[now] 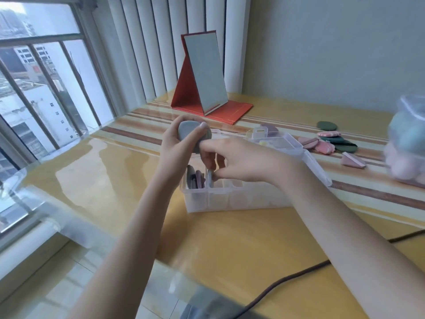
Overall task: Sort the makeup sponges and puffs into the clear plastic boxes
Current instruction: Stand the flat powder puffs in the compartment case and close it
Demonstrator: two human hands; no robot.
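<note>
My left hand [178,143] holds a grey puff [187,132] above the left end of a clear divided box [230,199]. My right hand [232,157] reaches over the box and pinches a thin grey puff [209,178] standing in the second compartment. The leftmost compartment holds several upright grey and mauve puffs [195,179]. The box lid [296,148] lies open behind my right hand. Loose pink and dark green puffs [328,142] lie on the table to the right, with one green puff [326,125] farther back and a pink wedge [351,161] nearer.
A red folding mirror [204,74] stands at the back of the yellow striped table [115,176]. A clear tub of blue and pink sponges [407,143] sits at the right edge. A dark cable [287,279] crosses the near table. A window is to the left.
</note>
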